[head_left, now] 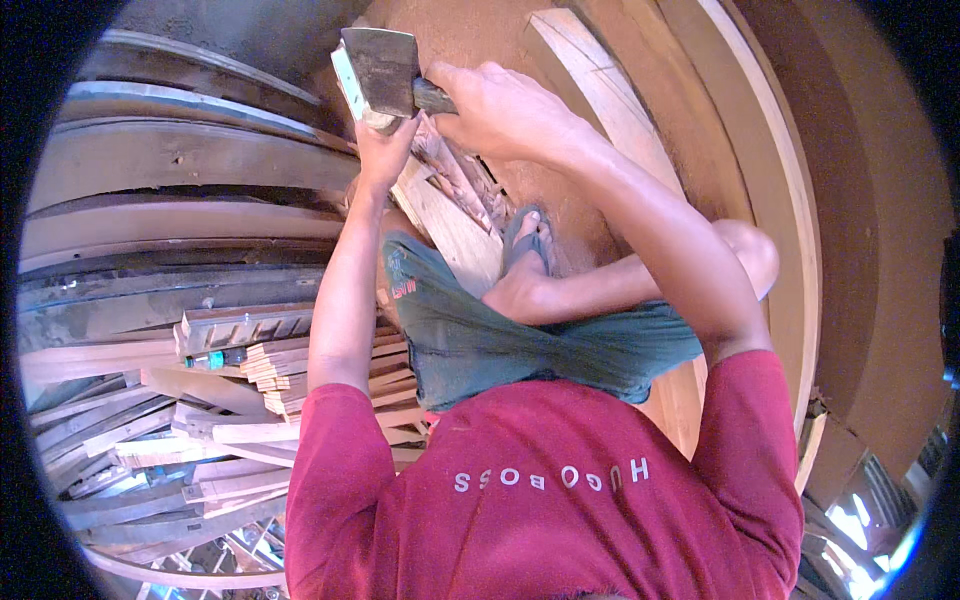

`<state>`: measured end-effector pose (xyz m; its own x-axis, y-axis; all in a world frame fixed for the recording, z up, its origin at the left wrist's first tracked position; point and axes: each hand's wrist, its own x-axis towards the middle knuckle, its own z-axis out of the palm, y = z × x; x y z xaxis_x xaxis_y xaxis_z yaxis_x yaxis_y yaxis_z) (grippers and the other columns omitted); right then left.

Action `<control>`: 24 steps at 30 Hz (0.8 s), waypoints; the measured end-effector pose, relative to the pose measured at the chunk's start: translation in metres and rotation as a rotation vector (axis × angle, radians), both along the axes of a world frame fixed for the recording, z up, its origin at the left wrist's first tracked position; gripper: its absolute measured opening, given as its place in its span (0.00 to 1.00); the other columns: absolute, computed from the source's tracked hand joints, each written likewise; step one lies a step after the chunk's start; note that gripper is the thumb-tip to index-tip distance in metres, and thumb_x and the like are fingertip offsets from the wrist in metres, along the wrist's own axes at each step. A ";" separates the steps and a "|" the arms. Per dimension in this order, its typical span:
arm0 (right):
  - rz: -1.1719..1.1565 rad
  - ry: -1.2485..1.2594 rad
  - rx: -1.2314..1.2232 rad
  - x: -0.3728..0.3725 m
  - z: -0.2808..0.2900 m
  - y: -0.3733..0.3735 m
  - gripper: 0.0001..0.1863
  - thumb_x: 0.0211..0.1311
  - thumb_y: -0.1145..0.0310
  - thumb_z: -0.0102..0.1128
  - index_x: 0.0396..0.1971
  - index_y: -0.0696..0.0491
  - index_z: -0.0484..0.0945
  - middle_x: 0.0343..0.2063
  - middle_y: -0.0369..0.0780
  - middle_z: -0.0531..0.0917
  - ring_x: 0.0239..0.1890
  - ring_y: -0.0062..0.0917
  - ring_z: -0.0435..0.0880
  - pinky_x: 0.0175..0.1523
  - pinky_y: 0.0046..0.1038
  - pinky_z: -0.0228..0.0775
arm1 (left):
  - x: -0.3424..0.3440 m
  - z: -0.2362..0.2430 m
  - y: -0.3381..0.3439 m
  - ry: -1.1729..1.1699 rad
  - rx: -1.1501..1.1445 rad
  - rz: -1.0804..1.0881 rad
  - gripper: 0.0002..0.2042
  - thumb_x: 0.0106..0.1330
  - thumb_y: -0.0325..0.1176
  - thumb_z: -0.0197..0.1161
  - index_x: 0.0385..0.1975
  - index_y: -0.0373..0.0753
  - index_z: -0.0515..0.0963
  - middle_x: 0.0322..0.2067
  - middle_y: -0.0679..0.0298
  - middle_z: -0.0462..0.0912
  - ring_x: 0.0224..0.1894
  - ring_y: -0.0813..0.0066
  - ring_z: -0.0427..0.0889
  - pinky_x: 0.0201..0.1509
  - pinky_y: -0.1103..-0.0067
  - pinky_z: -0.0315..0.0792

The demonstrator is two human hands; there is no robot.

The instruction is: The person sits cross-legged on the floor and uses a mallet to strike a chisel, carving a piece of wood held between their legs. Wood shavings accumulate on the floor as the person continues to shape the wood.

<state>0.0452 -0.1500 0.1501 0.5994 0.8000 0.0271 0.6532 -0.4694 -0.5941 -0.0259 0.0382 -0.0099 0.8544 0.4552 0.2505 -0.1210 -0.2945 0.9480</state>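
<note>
My right hand (pixel 500 108) is closed round the short dark handle of a hatchet (pixel 384 72). Its broad, dark metal head is at the upper middle, toward my left. My left hand (pixel 384 155) grips a piece of wood (pixel 350 84), a narrow pale strip of which shows along the left side of the hatchet head. The head hides most of that piece, and whether the blade touches it I cannot tell. Below the hands a pale wooden board (pixel 455 232) lies on the ground, with rough split wood (pixel 450 165) beside it.
Long boards (pixel 170 165) are stacked along the left side. Several cut wood strips (pixel 275 375) and loose offcuts lie at the lower left. A large plank (pixel 600 80) stretches out at the upper right. My sandalled foot (pixel 527 235) rests near the board.
</note>
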 end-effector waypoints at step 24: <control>-0.019 0.028 0.077 -0.018 -0.016 0.009 0.19 0.57 0.62 0.58 0.44 0.58 0.71 0.30 0.56 0.82 0.34 0.52 0.82 0.38 0.49 0.75 | -0.006 -0.017 0.003 0.043 0.138 -0.009 0.08 0.55 0.24 0.66 0.34 0.33 0.78 0.33 0.65 0.83 0.35 0.78 0.80 0.41 0.78 0.74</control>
<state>0.0273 -0.1412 0.1346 0.6159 0.7846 0.0711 0.6274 -0.4339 -0.6466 -0.0323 0.0414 -0.0266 0.8697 0.4110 0.2732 -0.0846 -0.4211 0.9030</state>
